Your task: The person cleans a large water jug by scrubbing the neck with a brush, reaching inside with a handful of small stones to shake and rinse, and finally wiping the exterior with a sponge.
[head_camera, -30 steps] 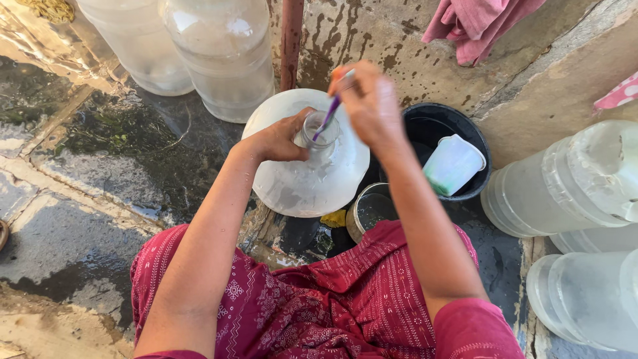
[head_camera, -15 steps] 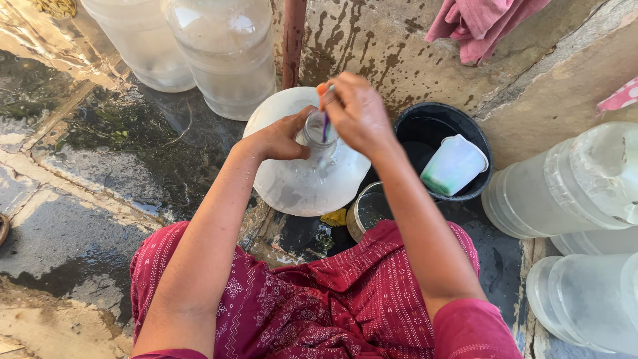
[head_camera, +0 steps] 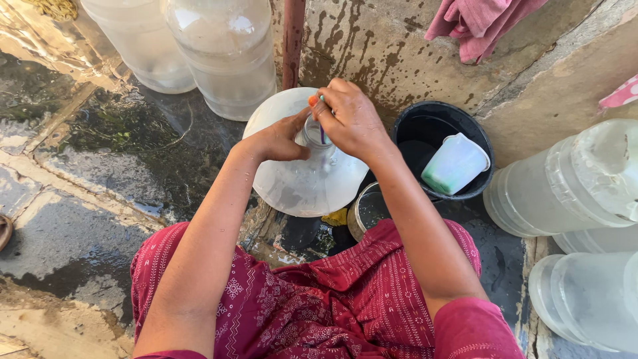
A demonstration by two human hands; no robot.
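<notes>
Fingers of the left hand are gripping the neck of the big clear plastic water jug, while the right hand is pinching a thin purple-handled brush in its mouth.

Wet floor with jugs, bucket.

Wet floor left lies open; black bucket and seemingly packed jugs block the right
</notes>
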